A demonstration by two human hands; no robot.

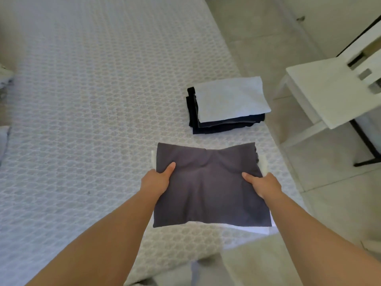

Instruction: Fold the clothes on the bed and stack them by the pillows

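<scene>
Grey garment point(210, 188) gripped by both hands point(208, 183) | folded stack point(228, 104) beyond | chair point(321, 89) right

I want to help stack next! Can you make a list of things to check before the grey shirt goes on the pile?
1. Left hand holds the grey shirt: ok.
2. Right hand holds it too: ok.
3. Shirt folded flat: ok, slight creases in the middle.
4. Pile neat enough to take another: ok, white piece on top lies flat.
5. Pile sits safely on the bed: not ok, it is near the edge.
6. Pile is by the pillows: cannot tell, none clearly in view.
</scene>
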